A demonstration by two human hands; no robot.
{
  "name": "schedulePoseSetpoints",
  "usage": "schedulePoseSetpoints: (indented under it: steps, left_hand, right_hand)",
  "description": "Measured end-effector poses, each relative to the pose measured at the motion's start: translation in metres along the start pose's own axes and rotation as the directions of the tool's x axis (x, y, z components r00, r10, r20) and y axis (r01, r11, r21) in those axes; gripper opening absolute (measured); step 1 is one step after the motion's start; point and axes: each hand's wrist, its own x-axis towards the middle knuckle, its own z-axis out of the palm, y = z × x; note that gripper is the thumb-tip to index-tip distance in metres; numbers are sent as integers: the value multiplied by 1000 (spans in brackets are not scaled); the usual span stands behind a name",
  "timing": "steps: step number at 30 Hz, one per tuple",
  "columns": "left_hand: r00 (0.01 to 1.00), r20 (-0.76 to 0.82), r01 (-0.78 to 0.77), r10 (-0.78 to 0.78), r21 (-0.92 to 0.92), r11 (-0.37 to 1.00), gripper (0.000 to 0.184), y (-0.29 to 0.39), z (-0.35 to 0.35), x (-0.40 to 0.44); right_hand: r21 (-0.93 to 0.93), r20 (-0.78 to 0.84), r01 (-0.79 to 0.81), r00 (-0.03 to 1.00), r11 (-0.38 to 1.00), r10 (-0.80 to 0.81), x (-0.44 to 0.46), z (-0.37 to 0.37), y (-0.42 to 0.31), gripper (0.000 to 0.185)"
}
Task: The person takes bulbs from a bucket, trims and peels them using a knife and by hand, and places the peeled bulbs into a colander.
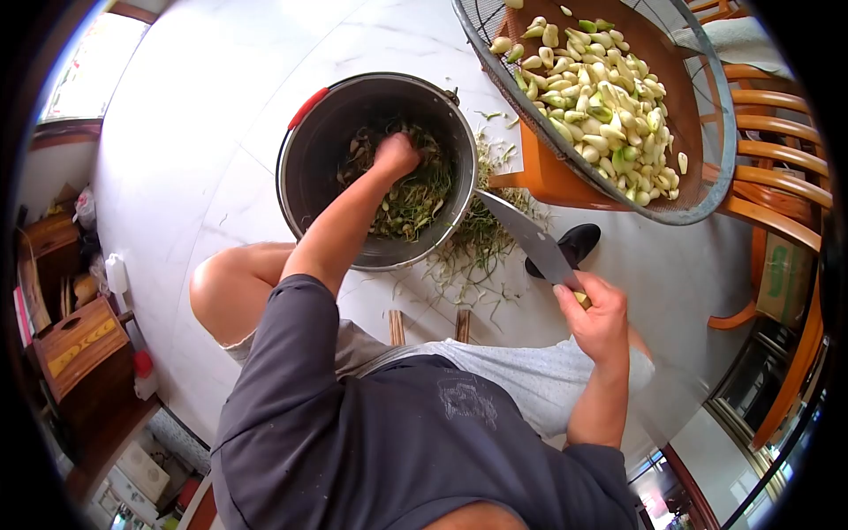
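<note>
My left hand (397,155) reaches down into a dark metal bucket (307,190) with a red grip on its handle. It is at the plant scraps (411,208), stringy green and brown pieces lying inside. The fingertips are hidden, so whether they hold anything does not show. In my right hand (601,318) is a kitchen knife (534,238) with a broad blade and a pale yellow handle. Its blade points up and left, with the tip near the bucket's right rim. More green trimmings (486,238) lie on the floor beneath and beside the blade.
At upper right, a round mesh basket (726,132) holds many white-and-green bulbs (609,115), resting on an orange-brown wooden chair (556,172). Another slatted chair (777,141) stands at the right. A black shoe (579,243) is beside the trimmings. Wooden furniture (84,344) stands at left.
</note>
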Motion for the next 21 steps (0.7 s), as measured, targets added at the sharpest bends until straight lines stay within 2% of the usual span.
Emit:
schedulePoseSetpoints:
  steps: [1,3,6,8,10,13,16,17,18,21]
  left_hand:
    - [999,-43,4,0,81,997,32,0,8,5]
    - [999,-13,42,-41,119,992,32,-2,15,17]
    - [996,-78,-38,39,9,999,26,-16,20,24]
    - [997,-76,6,-31,-320,948,20,-23,10,16]
    - [993,-85,26,-87,-553,833,11,-23,-8,1]
    - [988,-1,115,-157,-672,732,12,-18,-37,-27]
    - [986,90,145,-143,-886,441,10,-22,-51,-39]
    - [986,109,146,-128,-933,329,10,-25,-54,-41]
    - [986,126,154,-106,-933,325,9,-22,-61,-47]
    - [977,211,211,-18,-965,155,12,-11,-81,-68]
  right_hand:
    - [-6,3,15,1000,1000,-15,2,1,-1,20]
    - [-24,5,36,999,999,-36,4,3,2,20]
    - [-39,18,57,998,998,-57,3,3,4,20]
    - [-33,1,68,998,997,-68,2,3,4,20]
    - [-22,-9,73,997,997,-73,0,3,2,19]
    - [8,-1,55,998,998,-55,-6,0,-3,19]
    - [65,7,36,999,997,-37,-9,0,-4,18]
    - [76,12,29,999,997,-30,-10,0,-3,18]
    - [86,15,23,1000,996,-24,-11,-1,-3,18]
    - [111,30,0,1000,994,-3,-15,-4,-3,17]
